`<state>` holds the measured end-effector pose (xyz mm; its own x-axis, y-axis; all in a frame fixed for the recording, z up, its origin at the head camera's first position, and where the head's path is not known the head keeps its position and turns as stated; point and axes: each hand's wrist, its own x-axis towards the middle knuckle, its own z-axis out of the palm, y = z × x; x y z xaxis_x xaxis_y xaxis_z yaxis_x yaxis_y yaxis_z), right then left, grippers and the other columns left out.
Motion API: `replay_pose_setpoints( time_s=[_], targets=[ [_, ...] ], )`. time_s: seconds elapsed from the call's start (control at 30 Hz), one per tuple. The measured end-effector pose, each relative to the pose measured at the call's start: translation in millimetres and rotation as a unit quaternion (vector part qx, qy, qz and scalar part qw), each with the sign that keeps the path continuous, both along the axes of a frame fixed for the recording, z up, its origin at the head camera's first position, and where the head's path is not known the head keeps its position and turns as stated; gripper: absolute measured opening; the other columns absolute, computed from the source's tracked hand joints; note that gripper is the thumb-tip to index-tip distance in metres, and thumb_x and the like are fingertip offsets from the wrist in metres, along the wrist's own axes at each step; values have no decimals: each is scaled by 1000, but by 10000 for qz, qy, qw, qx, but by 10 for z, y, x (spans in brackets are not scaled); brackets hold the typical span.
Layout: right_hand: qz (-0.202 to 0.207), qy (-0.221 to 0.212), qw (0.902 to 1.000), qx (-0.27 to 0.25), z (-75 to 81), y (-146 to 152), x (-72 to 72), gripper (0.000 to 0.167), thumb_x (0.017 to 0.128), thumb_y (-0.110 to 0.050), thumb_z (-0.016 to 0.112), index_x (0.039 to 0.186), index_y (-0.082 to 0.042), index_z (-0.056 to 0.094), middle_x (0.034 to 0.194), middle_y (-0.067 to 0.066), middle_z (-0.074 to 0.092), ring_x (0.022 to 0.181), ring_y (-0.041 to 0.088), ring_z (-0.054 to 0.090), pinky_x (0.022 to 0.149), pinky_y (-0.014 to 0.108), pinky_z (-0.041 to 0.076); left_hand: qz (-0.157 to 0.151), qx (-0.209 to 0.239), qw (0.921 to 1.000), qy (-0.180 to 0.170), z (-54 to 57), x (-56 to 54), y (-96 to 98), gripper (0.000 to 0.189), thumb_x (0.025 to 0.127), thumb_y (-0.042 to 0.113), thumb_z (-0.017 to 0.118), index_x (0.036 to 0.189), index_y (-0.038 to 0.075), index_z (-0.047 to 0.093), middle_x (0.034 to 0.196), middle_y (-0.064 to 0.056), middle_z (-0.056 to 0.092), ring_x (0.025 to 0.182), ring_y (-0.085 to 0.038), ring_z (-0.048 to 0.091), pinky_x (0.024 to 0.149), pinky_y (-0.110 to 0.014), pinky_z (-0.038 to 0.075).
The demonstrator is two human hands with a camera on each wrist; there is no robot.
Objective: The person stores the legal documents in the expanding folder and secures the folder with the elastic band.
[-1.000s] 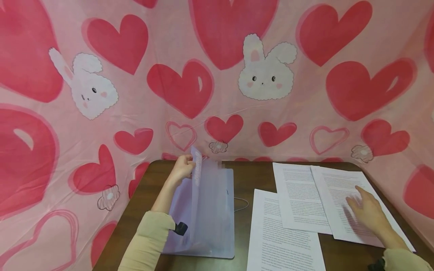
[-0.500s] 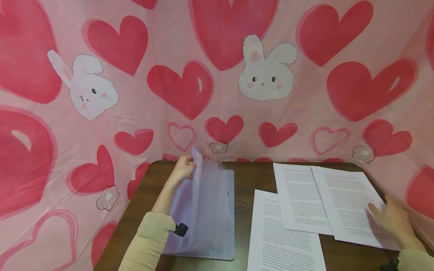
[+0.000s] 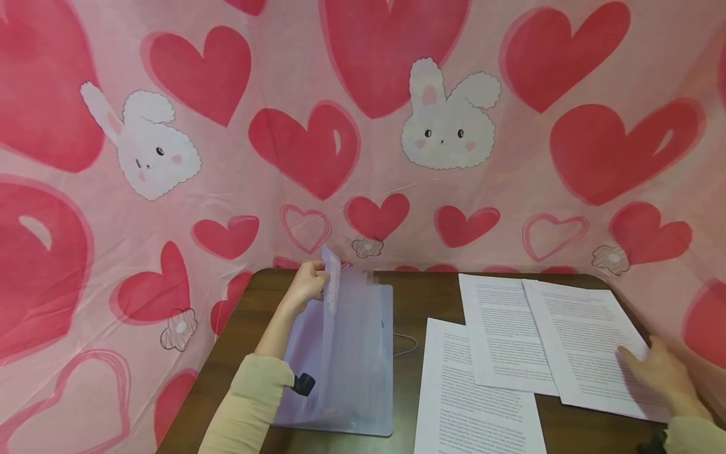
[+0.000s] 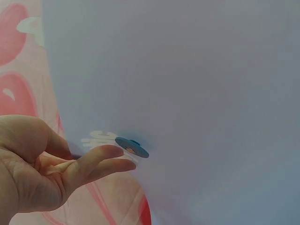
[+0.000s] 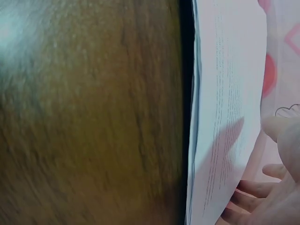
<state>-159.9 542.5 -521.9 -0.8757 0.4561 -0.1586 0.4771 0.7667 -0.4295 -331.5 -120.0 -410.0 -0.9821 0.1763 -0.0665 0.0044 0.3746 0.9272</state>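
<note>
My left hand (image 3: 309, 280) pinches the raised cover of a translucent purple file folder (image 3: 363, 353), holding it upright near its far corner. In the left wrist view the cover (image 4: 187, 84) fills most of the frame, and a round blue closure button (image 4: 132, 147) sits right at the fingertips. My right hand (image 3: 663, 372) is at the right edge of the rightmost printed papers (image 3: 584, 340). Its thumb extends over the sheet and casts a shadow; the other fingers (image 5: 253, 188) reach the paper's edge, their tips partly hidden there.
Two more sets of printed papers lie on the brown wooden table (image 3: 433, 296): the middle papers (image 3: 505, 334) overlap the front papers (image 3: 471, 397). A thin elastic cord (image 3: 411, 340) loops out from the folder's right side. A pink heart-patterned cloth (image 3: 374, 176) stands behind the table.
My right hand has moved right, from above the rightmost papers to their right edge. My left hand keeps holding the folder's cover up in the same place.
</note>
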Motion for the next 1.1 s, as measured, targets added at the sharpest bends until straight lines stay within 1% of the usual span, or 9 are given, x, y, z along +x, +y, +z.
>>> replay_pose_setpoints(
  time_s=[0.13, 0.23, 0.3, 0.37, 0.57, 0.67, 0.77, 0.87, 1.1],
  targets=[
    [-135, -34, 9999, 41, -20, -27, -8, 91, 106, -34, 61, 150, 29, 12, 142, 57, 31, 130, 76, 39, 108, 82, 40, -6, 3, 10000, -12, 13, -5, 7, 59, 108, -2, 46, 161, -22, 30, 159, -42, 47, 130, -42, 67, 94, -56, 67],
    [-348, -65, 9994, 56, -30, -62, -6, 92, 104, -34, 65, 152, 25, 13, 147, 55, 28, 134, 76, 34, 108, 84, 37, -21, -17, 10000, -33, 10, -14, 7, 59, 109, -1, 46, 161, -22, 30, 159, -43, 47, 124, -35, 70, 85, -45, 69],
    [-472, -81, 9988, 99, -34, -78, -10, 95, 102, -36, 69, 152, 23, 15, 147, 55, 28, 136, 77, 32, 109, 84, 35, -24, -14, 10000, -42, 5, -23, 4, 59, 109, -1, 46, 161, -21, 31, 159, -42, 48, 98, -25, 71, 75, -35, 67],
    [-603, -124, 9980, 146, -38, -82, -21, 95, 100, -38, 72, 147, 25, 19, 144, 55, 30, 135, 77, 31, 108, 84, 36, -28, -12, 10000, -45, 1, -30, 2, 58, 109, -1, 47, 161, -21, 32, 158, -42, 49, 80, -14, 61, 67, -28, 61],
    [-899, -495, 9947, 67, 23, -123, -27, 108, 97, -48, 75, 139, 33, 17, 141, 63, 24, 137, 79, 26, 113, 84, 34, -75, 66, 9999, -40, -1, -34, 7, 59, 108, -1, 46, 161, -22, 30, 157, -44, 48, 64, -2, 48, 64, -25, 58],
    [-976, -636, 9932, -56, 50, -128, -23, 121, 95, -54, 76, 144, 35, 10, 146, 64, 18, 142, 78, 22, 117, 84, 29, -93, 45, 9999, -45, -5, -35, 11, 59, 109, 0, 46, 162, -22, 30, 158, -43, 48, 66, -9, 56, 64, -27, 59],
    [-974, -770, 9921, -197, 40, -100, -22, 127, 92, -63, 76, 144, 35, 13, 147, 62, 22, 143, 77, 23, 118, 85, 26, -87, -4, 10000, -36, -11, -38, 14, 59, 109, 1, 46, 161, -22, 30, 158, -43, 48, 99, -28, 74, 69, -32, 64],
    [-979, -930, 9906, -220, 17, -70, -29, 127, 91, -67, 77, 141, 35, 21, 144, 59, 29, 141, 76, 29, 118, 85, 25, -74, -22, 10000, -38, -22, -38, 15, 58, 110, 1, 46, 161, -21, 31, 157, -43, 50, 128, -45, 69, 76, -38, 67],
    [-942, -927, 9912, -34, 40, -93, -2, 102, 93, -55, 78, 129, 32, 39, 135, 57, 40, 133, 75, 35, 112, 84, 32, -68, -10, 10000, -63, -30, -18, 21, 59, 108, 0, 45, 161, -22, 31, 157, -42, 50, 132, -50, 66, 83, -45, 69]
  ],
)
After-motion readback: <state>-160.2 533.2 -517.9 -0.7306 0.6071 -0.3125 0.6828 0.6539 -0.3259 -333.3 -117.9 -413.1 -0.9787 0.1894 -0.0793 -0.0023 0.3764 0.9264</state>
